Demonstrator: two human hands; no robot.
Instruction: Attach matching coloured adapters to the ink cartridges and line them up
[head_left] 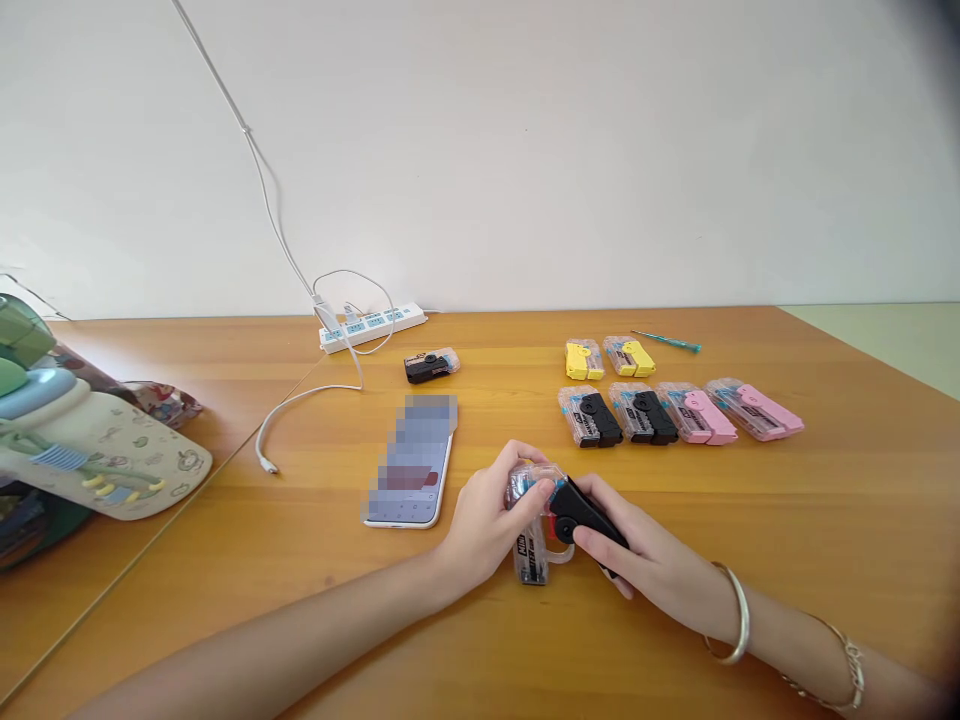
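Both my hands are closed on a folding toy water gun (531, 550) with a clear body, a black part and a red trigger. My left hand (499, 505) grips the clear end, thumb pressed on top. Around the black part wrap the fingers of my right hand (637, 535). The clear grip with printed lettering hangs down, swung apart from the black part. Beyond my hands lie folded water guns: black ones (591, 417), pink ones (697, 415) and yellow ones (583, 358). Another black folded water gun (431, 365) lies farther left.
A phone (411, 465) lies left of my hands, its screen lit and partly blurred. Behind it are a white power strip (375, 325) and a white charging cable (300, 392). A teal screwdriver (667, 341) lies at the back right. A patterned bottle (127, 450) lies at the left.
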